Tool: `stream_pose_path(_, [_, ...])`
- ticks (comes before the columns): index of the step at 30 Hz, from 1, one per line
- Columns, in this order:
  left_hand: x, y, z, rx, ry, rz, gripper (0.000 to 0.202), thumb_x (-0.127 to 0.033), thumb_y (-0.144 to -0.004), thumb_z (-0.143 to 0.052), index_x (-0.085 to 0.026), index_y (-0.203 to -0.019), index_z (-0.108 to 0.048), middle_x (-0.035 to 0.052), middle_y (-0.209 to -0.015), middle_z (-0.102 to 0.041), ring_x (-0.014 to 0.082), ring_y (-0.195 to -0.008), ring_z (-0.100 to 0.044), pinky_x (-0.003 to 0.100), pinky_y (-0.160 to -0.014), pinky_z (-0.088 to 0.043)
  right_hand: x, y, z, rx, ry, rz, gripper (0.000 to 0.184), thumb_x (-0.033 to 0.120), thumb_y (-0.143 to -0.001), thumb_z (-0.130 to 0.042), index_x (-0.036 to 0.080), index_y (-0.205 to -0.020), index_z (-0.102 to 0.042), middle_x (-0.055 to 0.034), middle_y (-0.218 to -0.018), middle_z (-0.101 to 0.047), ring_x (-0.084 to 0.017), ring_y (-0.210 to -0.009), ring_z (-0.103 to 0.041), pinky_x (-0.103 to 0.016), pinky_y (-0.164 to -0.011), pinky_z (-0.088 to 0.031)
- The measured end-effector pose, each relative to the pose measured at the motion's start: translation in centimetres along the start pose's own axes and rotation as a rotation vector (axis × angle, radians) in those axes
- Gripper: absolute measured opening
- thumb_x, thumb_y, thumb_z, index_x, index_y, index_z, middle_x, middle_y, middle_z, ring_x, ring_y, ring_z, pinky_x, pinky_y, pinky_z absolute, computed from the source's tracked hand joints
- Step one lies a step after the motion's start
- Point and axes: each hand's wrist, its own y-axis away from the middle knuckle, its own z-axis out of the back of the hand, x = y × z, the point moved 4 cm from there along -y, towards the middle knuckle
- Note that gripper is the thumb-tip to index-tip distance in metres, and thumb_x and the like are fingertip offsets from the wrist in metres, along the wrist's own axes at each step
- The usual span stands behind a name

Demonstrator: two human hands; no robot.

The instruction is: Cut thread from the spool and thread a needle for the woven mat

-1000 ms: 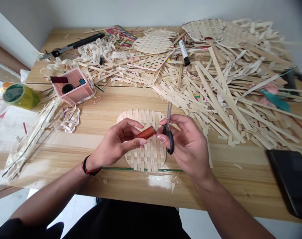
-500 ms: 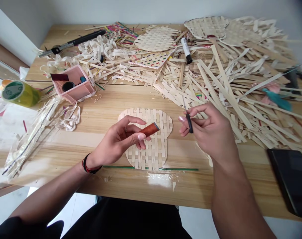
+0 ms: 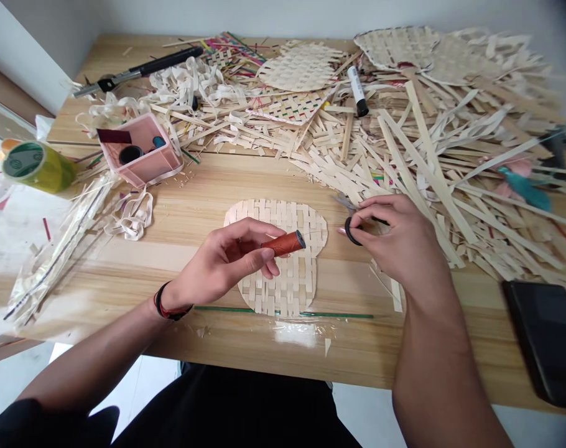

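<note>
My left hand (image 3: 231,258) is closed round a spool of reddish-brown thread (image 3: 283,244), its end tilted up to the right. Below the spool, a woven piece of pale flat strips (image 3: 276,289) with a rounded outline lies on the wooden table (image 3: 357,361). To the right, my right hand (image 3: 388,230) holds small scissors (image 3: 352,230) by their black finger loops, the blades pointing up and left. Spool and scissors are apart. A thin green strip (image 3: 339,315) runs along the lower edge of the woven piece and passes partly beneath it.
A pink box (image 3: 147,168) with spools stands at the left, near a roll of yellow-green tape (image 3: 54,171). Loose pale strips (image 3: 404,162) are heaped across the back and right, with a glue stick (image 3: 357,91) on them. A black phone (image 3: 544,336) lies at the right edge.
The scissors have turned in my right hand, and their blades and loops now show spread apart. My left hand has shifted the spool slightly right. The view has moved a little.
</note>
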Motion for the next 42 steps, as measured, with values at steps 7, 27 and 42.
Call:
stream_pose_path(7, [-0.1,-0.1,0.0,0.015,0.026,0.004,0.02,-0.028,-0.103,-0.078,-0.017,-0.12,-0.075,0.0061,-0.094,-0.083,0.0162,-0.077,-0.08,0.029,-0.076,-0.068,-0.2,-0.2,0.1,0.118,-0.011,0.042,0.014,0.033,-0.097,-0.067,0.029,-0.095,-0.08,-0.0097,-0.121,-0.073,-0.033,-0.121,-0.07,-0.057,-0.114,-0.05])
stream_pose_path(27, [0.4,-0.2,-0.5,-0.09,-0.006,-0.012,0.027,-0.035,-0.098,-0.085,-0.017,-0.096,-0.064,0.0036,-0.081,-0.08,0.0161,-0.074,-0.078,0.029,-0.073,-0.065,10.3,2.8,-3.1,0.232,-0.805,-0.139,0.011,0.028,-0.096,-0.081,0.025,-0.086,-0.078,-0.0013,-0.081,-0.072,-0.017,-0.075,-0.065,-0.033,-0.069,-0.055])
stream_pose_path(42, [0.4,-0.7,0.6,-0.162,0.069,-0.061,0.028,-0.038,-0.1,-0.082,-0.019,-0.104,-0.062,0.0045,-0.09,-0.082,0.0143,-0.069,-0.077,0.025,-0.063,-0.061,10.3,2.7,-1.6,0.182,-0.647,-0.027,0.011,0.029,-0.102,-0.075,0.027,-0.092,-0.076,-0.0022,-0.082,-0.069,-0.019,-0.074,-0.064,-0.037,-0.066,-0.053])
